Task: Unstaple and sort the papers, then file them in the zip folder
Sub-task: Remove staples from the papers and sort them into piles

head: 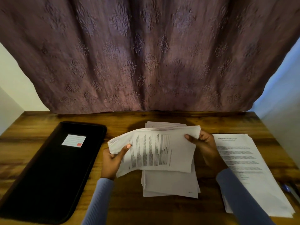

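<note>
I hold a printed bundle of papers (155, 150) sideways above the wooden desk (123, 120). My left hand (113, 158) grips its left corner, thumb on top. My right hand (203, 146) grips its right edge, thumb on the top sheet. Under the bundle lies a stack of blank-side-up papers (170, 184). A second pile with a printed top page (246, 168) lies at the right, partly under my right sleeve. The black zip folder (53, 168) with a white label lies shut on the left. No staple is visible.
A purple patterned curtain (146, 54) hangs behind the desk's far edge. A blue pen (286, 188) and a dark object lie at the desk's right edge. Bare wood shows between the folder and the centre stack.
</note>
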A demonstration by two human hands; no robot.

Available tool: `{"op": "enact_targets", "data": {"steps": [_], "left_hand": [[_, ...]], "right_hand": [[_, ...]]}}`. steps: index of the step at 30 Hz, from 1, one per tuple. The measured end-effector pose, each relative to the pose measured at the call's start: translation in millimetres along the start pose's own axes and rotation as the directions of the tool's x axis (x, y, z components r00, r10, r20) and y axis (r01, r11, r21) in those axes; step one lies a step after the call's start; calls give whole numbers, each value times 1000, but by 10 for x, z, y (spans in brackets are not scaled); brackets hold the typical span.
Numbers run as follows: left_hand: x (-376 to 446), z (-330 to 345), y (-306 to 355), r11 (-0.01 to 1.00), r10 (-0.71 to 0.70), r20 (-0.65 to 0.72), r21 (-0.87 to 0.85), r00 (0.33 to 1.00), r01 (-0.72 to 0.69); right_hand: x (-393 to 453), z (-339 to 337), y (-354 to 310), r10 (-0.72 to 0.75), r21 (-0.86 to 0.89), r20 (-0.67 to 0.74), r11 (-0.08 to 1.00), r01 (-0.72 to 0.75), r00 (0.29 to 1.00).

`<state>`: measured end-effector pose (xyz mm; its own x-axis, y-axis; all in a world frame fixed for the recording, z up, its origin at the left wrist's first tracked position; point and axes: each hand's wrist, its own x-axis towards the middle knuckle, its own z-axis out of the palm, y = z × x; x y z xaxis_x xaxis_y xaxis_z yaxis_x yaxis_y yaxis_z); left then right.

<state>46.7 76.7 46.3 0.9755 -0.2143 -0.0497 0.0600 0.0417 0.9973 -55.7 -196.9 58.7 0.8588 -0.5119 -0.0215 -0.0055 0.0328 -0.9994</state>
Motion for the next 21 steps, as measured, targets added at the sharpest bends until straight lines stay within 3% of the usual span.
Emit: {"op": "enact_targets", "data": {"steps": [7, 11, 21], "left_hand": [[40, -71, -7, 1000, 7, 6, 8, 1000, -7], [-30, -58, -12, 1000, 8, 50, -2, 999, -8], [-40, -36, -31, 1000, 6, 11, 19, 1000, -6]], "right_hand": [[139, -173, -286, -161, -153, -40, 976, 153, 986], [91, -217, -261, -225, -202, 20, 954, 224, 974], [45, -235, -337, -264, -314, 115, 905, 287, 958]]}}
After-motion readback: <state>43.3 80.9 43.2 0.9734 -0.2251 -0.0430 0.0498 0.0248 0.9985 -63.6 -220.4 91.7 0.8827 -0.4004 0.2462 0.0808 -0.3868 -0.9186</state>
